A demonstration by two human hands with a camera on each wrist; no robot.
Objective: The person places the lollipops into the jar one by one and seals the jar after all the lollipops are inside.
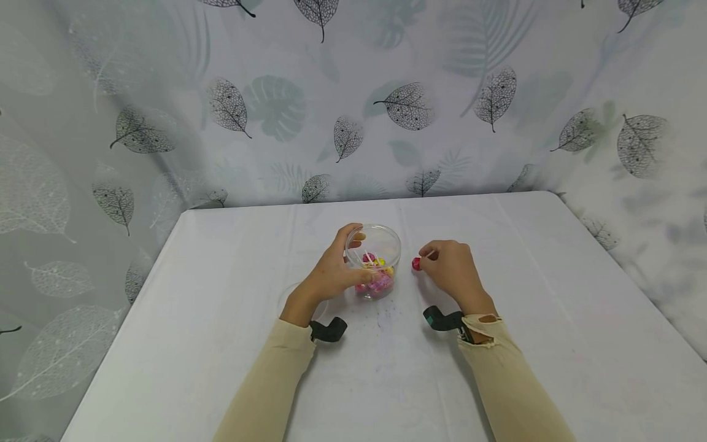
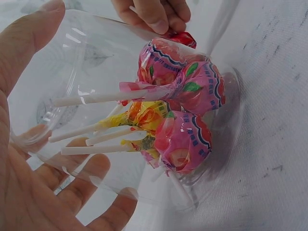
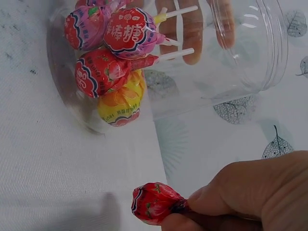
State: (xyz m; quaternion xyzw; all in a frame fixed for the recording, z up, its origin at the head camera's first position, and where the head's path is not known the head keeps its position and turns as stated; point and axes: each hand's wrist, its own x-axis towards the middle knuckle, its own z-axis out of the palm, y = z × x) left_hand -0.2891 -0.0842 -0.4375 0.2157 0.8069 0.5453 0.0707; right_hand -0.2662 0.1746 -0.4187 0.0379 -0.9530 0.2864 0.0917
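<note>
My left hand [image 1: 333,270] grips a clear plastic jar [image 1: 373,245] around its side, thumb in front and fingers behind. Inside the open-topped jar are several wrapped lollipops: pink ones [image 2: 185,142], yellow ones [image 2: 149,114] and a red one [image 3: 102,74], most with white sticks pointing toward the mouth. Just to the jar's right, my right hand [image 1: 452,270] pinches a red-wrapped lollipop [image 3: 156,203] between thumb and fingers, close below its head. That lollipop's head hangs outside the jar, low over the table, and its stick is hidden in the hand.
A clear round lid [image 1: 284,301] lies on the white-covered table [image 1: 386,380], partly behind my left wrist. Leaf-print curtains [image 1: 353,92] enclose the table's back and sides. Dark camera mounts [image 1: 329,330] are strapped at both wrists.
</note>
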